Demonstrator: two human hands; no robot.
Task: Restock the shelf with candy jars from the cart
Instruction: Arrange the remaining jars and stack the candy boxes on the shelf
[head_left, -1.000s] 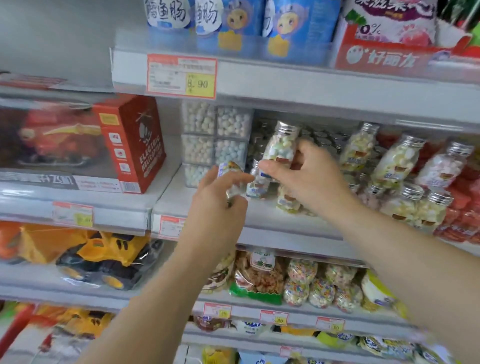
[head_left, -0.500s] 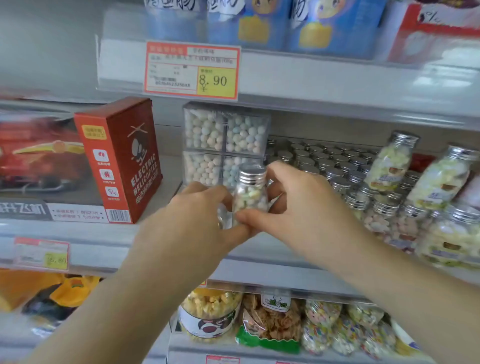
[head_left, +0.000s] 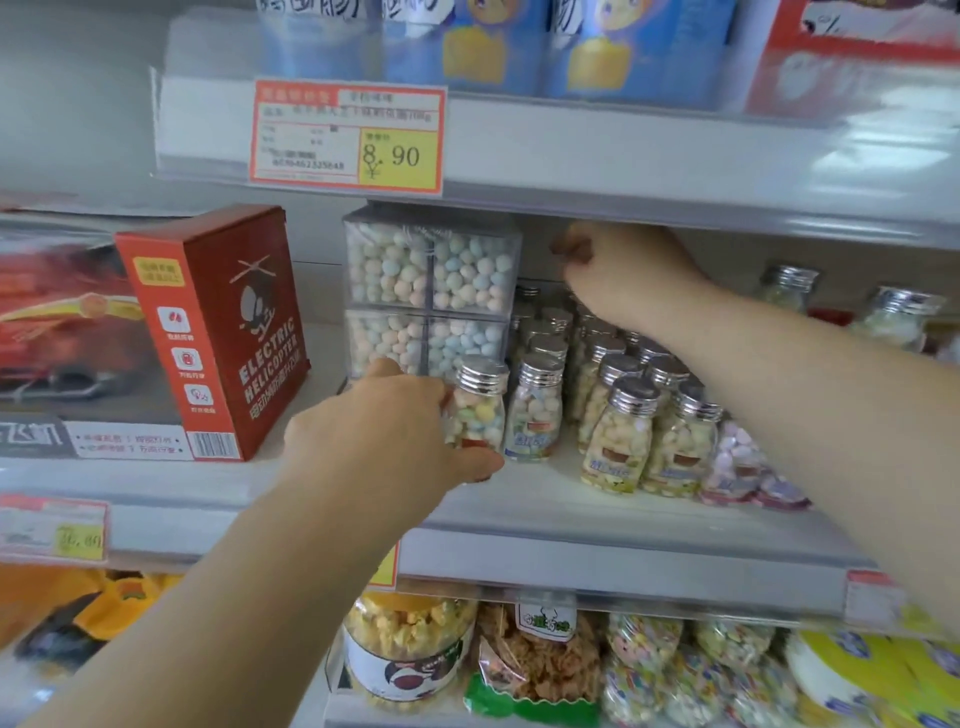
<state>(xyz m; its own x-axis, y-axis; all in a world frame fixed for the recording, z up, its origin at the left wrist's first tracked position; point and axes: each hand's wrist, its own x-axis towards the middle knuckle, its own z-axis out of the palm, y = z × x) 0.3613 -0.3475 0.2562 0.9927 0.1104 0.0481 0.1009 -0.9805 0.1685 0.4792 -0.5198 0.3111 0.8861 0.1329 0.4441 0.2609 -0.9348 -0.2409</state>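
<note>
— What has changed for us since half a second ago?
— Then both our hands met on one jar; now they have parted. Our left hand (head_left: 384, 431) alone grips the candy jar (head_left: 478, 410), thumb under its base, fingers round its left side.
— And the jar itself?
— Clear and bottle-shaped, with a ribbed silver cap and pastel pellets inside (upright, we'd say). It is at the front left of the shelf (head_left: 545, 499), just beside the row of like jars (head_left: 618, 431) and in front of the clear square boxes (head_left: 431, 296) of round sweets.
— Our right hand (head_left: 623, 275)?
— Reached well back above the silver caps, fingers curled; whether it holds anything we cannot tell.
</note>
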